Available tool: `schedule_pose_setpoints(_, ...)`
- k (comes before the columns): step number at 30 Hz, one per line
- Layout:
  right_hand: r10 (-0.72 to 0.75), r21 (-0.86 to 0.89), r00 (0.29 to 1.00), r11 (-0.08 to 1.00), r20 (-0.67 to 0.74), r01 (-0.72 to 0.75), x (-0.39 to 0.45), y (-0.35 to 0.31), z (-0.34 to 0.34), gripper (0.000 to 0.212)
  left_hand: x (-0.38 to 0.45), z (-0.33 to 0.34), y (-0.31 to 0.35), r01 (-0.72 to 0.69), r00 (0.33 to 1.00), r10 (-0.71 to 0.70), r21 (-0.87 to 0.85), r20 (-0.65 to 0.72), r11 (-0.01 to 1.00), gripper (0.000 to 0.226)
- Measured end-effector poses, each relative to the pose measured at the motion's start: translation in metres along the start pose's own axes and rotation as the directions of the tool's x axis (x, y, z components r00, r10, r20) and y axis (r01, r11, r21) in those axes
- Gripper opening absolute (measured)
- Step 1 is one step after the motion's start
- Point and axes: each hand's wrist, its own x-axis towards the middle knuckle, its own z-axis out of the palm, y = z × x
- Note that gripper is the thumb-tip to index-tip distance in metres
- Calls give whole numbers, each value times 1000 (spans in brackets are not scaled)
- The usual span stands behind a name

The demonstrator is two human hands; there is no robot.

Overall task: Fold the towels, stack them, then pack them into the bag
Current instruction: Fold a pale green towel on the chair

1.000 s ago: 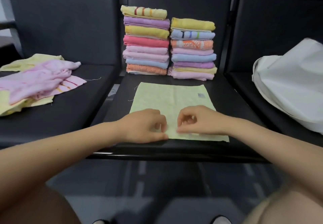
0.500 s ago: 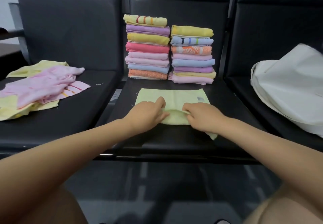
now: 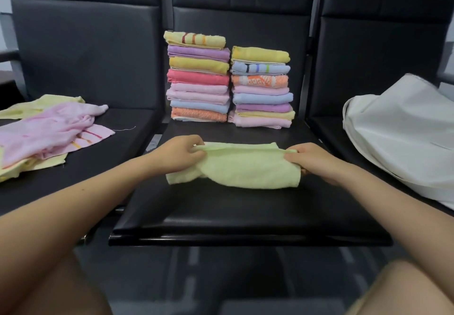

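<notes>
The near edge of the pale green towel [image 3: 245, 167], flat on the seat a second ago, is now carried up and over to the far side, and the two hands have slid apart from the middle out to its ends. The left hand [image 3: 179, 153] pinches the left end of the folded edge, fingers curled on the cloth; the right hand [image 3: 317, 161] grips the right end the same way. The towel sits doubled on the middle seat [image 3: 245, 216], just in front of two folded stacks [image 3: 231, 81] that stand side by side against the backrest. It looks light and limp, sagging between the grips and bunching at the lower left, so I judge the corners are the place to hold, with a smoothing pass needed before the next fold. On the left seat lies a loose heap of unfolded towels [image 3: 49, 130], pink over yellow, still to do. On the right seat slumps the white bag [image 3: 405, 130]; its mouth faces away enough that I cannot tell what, if anything, is inside. Packing looks a long way off.
</notes>
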Motion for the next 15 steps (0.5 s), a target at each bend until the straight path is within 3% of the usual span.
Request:
schedule_pose_setpoints(2, 27, -6, 999, 1000, -24, -27, 10, 0, 3, 17, 8, -4, -5, 3, 1000, -3, 54, -8, 999, 2)
schedule_pose_setpoints(8, 26, 32, 975, 999, -222, -20, 52, -2, 17, 18, 36, -7, -27, 77, 986, -61, 102, -157, 992, 5)
schedule_pose_setpoints(11, 20, -58, 947, 998, -322, -40, 73, -2, 22, 32, 50, -1, -40, 142, 965, -118, 85, -236, 986, 10)
schedule_pose_setpoints(15, 19, -251, 909, 959, -417, -135, 93, 6, 26, 25, 68, 8, -60, 227, 938, -196, 79, -285, 971, 12)
